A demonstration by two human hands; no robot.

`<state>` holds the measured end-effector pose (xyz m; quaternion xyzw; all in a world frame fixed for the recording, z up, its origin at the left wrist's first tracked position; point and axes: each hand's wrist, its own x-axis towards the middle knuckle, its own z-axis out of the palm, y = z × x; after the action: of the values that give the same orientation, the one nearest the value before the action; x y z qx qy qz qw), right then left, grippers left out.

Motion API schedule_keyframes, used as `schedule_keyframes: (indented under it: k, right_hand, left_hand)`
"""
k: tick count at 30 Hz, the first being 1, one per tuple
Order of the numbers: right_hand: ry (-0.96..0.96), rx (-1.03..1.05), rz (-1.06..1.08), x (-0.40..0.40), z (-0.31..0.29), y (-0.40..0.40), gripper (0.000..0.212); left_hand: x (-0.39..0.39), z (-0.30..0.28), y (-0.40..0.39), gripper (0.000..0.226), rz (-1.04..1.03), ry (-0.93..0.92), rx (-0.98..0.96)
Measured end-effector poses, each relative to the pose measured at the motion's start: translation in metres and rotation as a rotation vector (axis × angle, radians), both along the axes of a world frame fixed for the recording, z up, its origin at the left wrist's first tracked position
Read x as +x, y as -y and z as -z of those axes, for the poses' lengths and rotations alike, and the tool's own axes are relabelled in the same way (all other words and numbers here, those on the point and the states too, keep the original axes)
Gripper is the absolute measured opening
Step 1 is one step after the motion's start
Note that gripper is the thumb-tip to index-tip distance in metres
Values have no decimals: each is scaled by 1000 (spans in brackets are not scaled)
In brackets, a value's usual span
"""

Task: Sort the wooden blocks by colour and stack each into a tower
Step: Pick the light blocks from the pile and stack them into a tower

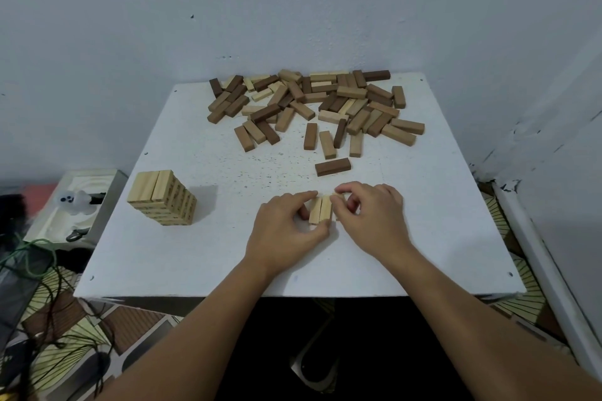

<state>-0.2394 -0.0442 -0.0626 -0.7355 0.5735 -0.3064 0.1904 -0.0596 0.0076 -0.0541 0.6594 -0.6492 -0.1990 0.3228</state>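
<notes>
Gripping a small row of pale blocks from both sides, the left hand curls its fingers and thumb round the row's left edge while the right hand pinches a pale block at the row's right edge with bent fingertips. The row lies flat on the white table, near its front middle. A finished tower of pale blocks stands well apart to the left. A mixed pile of pale, tan and dark blocks sprawls along the table's far side, and one dark block lies alone between that pile and the hands.
</notes>
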Motion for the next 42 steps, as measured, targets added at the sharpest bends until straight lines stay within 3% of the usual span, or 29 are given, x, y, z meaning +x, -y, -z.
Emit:
schedule_keyframes:
  k: [5, 9, 13, 17, 31, 38, 40, 42]
  right_hand:
    - [1, 38, -23, -2, 0, 3, 13]
    - [9, 132, -79, -5, -4, 5, 24]
    - [30, 367, -230, -19, -25, 13, 42]
    - [-4, 498, -335, -28, -36, 17, 62]
    - [-22, 394, -307, -23, -30, 14, 47]
    - [8, 472, -296, -21, -34, 13, 58]
    - [73, 526, -297, -23, -35, 15, 52]
    - [119, 531, -290, -23, -34, 17, 33]
  left_hand:
    - [3, 2, -1, 60, 7, -51, 36]
    - [6, -2, 0, 62, 5, -119, 94]
    - [16, -3, 5, 58, 3, -302, 214]
    - [19, -3, 9, 53, 31, -340, 277]
    - [21, -10, 13, 58, 78, -308, 308]
    - [20, -10, 6, 95, 79, -220, 282]
    - [15, -11, 2, 96, 63, -169, 246]
    - [8, -9, -4, 93, 30, -87, 183]
